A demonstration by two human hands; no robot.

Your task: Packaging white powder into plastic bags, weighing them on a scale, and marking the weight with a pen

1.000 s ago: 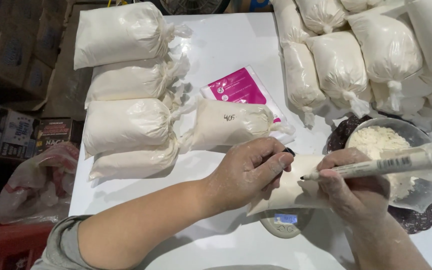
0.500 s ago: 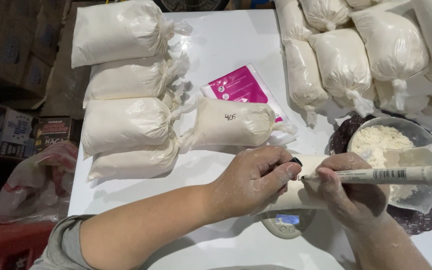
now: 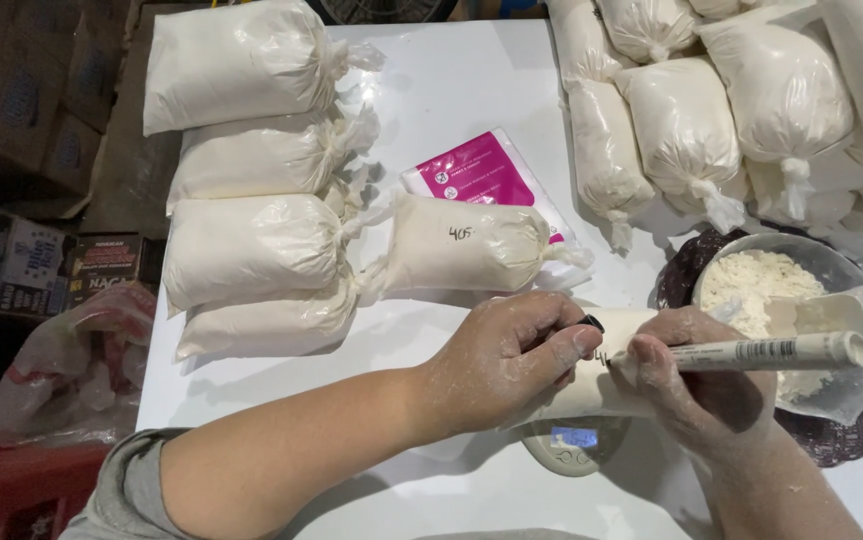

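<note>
My left hand [image 3: 506, 360] presses down on a small white bag of powder [image 3: 606, 385] that lies on a digital scale [image 3: 571, 448] at the table's near edge, with a black cap pinched between its fingers. My right hand [image 3: 701, 385] holds a white marker [image 3: 761, 352] with its tip touching the bag, where a dark mark shows. Both hands are dusted with powder. Most of the bag is hidden under my hands.
Several tied white powder bags [image 3: 251, 215] lie stacked at the left of the white table [image 3: 451, 80], one marked bag [image 3: 461, 245] in the middle on a pink packet [image 3: 481, 175]. More bags [image 3: 731, 120] pile at the right. A bowl of powder [image 3: 761, 285] with a scoop sits right.
The marker has swung from tilted to nearly level, and its tip has come down onto the bag. My left hand has stayed on the bag.
</note>
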